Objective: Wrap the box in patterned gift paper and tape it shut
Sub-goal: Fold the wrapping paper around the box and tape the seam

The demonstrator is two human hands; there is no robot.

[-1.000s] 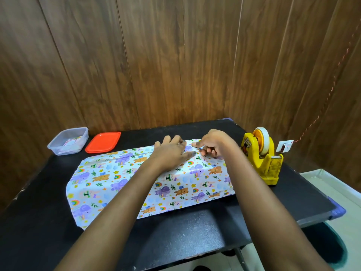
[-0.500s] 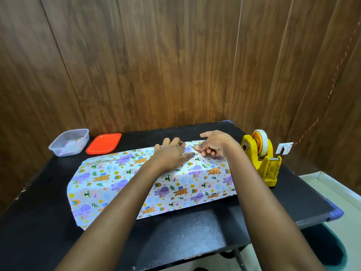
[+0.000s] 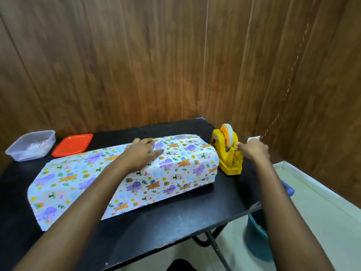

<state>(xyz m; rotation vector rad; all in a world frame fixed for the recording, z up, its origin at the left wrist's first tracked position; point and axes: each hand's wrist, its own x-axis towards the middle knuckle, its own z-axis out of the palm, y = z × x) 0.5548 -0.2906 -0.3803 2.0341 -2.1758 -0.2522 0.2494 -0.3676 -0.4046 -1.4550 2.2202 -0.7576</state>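
Far out to the left of the left hand, at the back of the black table (image 3: pixel 175 218), sits a clear plastic container (image 3: pixel 29 145) with some small printed bits inside. An orange-red lid (image 3: pixel 73 144) lies flat just beside it, on the side nearer that hand.

The patterned gift paper (image 3: pixel 82 178) – elephants, bears and rainbows on white – is draped over a long shape that runs from the near left toward the far right. The box itself is fully covered, so only its form shows beneath the paper. The left hand (image 3: pixel 141 153) lies flat on top of this bundle toward its far right end, palm down, fingers straight and spread, pressing the paper where its edges meet. The paper stretches well past the hand on the left and ends just past it on the right.

Just beyond that right end stands a yellow tape dispenser (image 3: pixel 230 159) with its tape roll (image 3: pixel 228 132) upright – between the two hands. The right hand (image 3: pixel 254 149) is at the dispenser's cutter end, fingers curled, thumb and forefinger tips touching it. Whether they have caught any tape cannot be told.

Behind the right hand a small white tag (image 3: pixel 253 138) hangs from a twisted cord (image 3: pixel 283 94) against the wood-panel wall (image 3: pixel 156 65). Below that forearm, off the table's edge, is a blue bin (image 3: pixel 256 231).
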